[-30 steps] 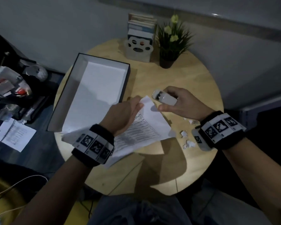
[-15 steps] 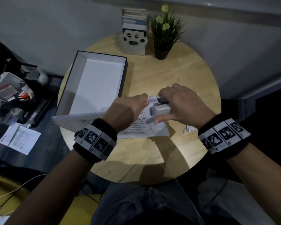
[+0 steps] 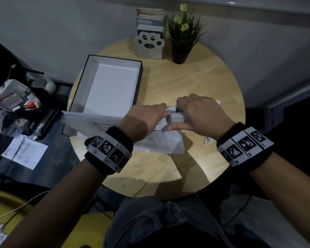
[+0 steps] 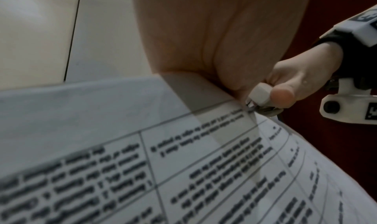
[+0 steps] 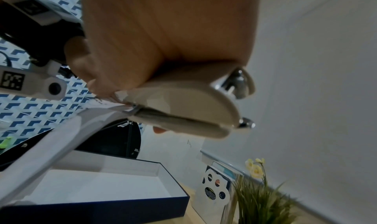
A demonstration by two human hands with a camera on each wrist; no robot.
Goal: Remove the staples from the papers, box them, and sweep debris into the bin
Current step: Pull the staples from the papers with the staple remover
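My left hand (image 3: 145,117) pinches the top corner of a stapled set of printed papers (image 3: 157,140) held just above the round wooden table (image 3: 195,81). My right hand (image 3: 200,113) grips a white staple remover (image 3: 175,117), with its metal teeth at that same paper corner. In the left wrist view the staple remover (image 4: 260,97) bites the edge of the papers (image 4: 183,163). The right wrist view shows the staple remover (image 5: 183,108) squeezed onto the sheet's corner, close to my left hand's fingers (image 5: 91,76). An open dark box (image 3: 111,86) with a white inside sits at the table's left.
A paw-print book holder (image 3: 150,45) and a potted plant (image 3: 183,36) stand at the table's far edge. Torn paper scraps (image 3: 208,140) lie by my right wrist. Clutter and a loose sheet (image 3: 25,151) lie on the floor to the left.
The right hand brought the staple remover down from beside the papers onto their top corner. The left hand shifted its hold up to that corner and the sheets flattened lower.
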